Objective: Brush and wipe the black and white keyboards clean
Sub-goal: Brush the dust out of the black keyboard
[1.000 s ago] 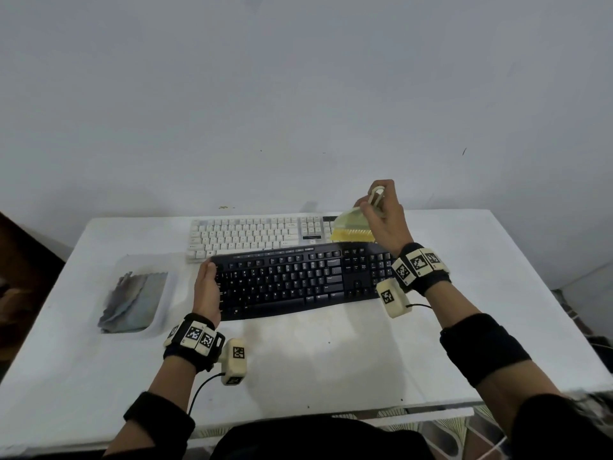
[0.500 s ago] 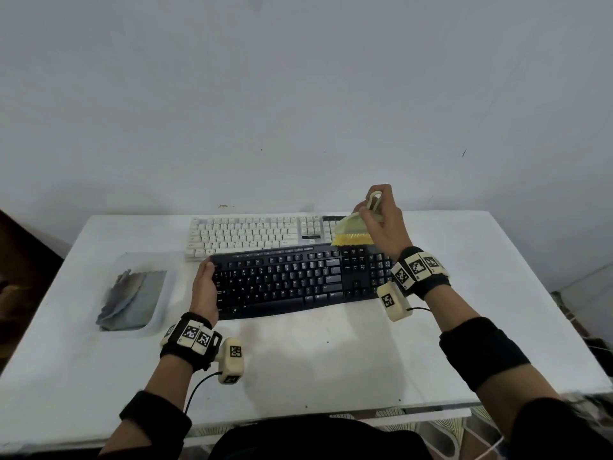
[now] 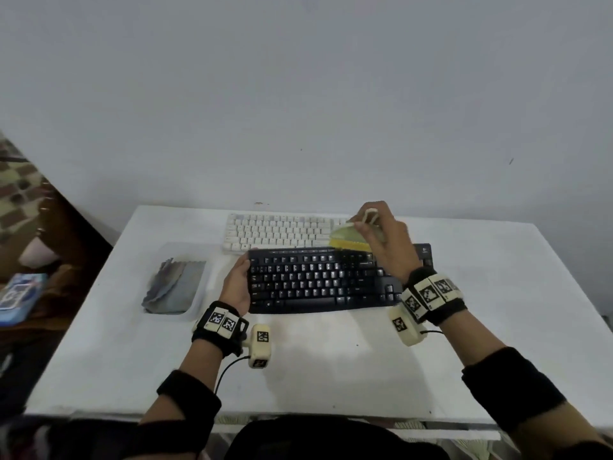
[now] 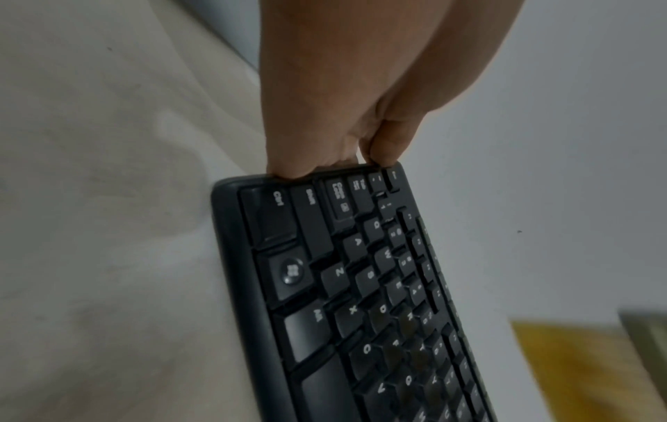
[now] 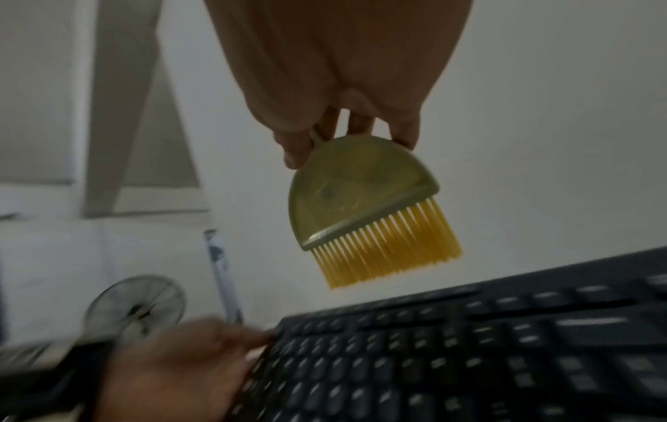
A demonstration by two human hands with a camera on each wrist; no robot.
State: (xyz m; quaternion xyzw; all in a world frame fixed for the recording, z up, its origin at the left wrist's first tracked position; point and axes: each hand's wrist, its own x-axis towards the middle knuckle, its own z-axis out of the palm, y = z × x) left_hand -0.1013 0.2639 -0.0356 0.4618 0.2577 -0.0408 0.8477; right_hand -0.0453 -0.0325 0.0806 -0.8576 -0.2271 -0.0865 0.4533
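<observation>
A black keyboard (image 3: 325,280) lies on the white table (image 3: 331,366), with a white keyboard (image 3: 275,232) just behind it. My left hand (image 3: 237,287) grips the black keyboard's left end (image 4: 307,182), thumb and fingers curled on its edge. My right hand (image 3: 381,237) holds a small brush (image 3: 348,239) with a pale green head and yellow bristles (image 5: 389,245) by its handle. The bristles hang just above the black keyboard's (image 5: 469,357) far edge, over its right-of-middle part.
A clear shallow tray (image 3: 199,293) holding a grey folded cloth (image 3: 175,285) sits left of the keyboards. The wall rises right behind the table. A floor fan (image 5: 135,308) shows in the right wrist view. Clutter lies on the floor at the far left.
My right hand has carried the brush leftward along the black keyboard's far edge. My left hand keeps its hold on the keyboard's left end.
</observation>
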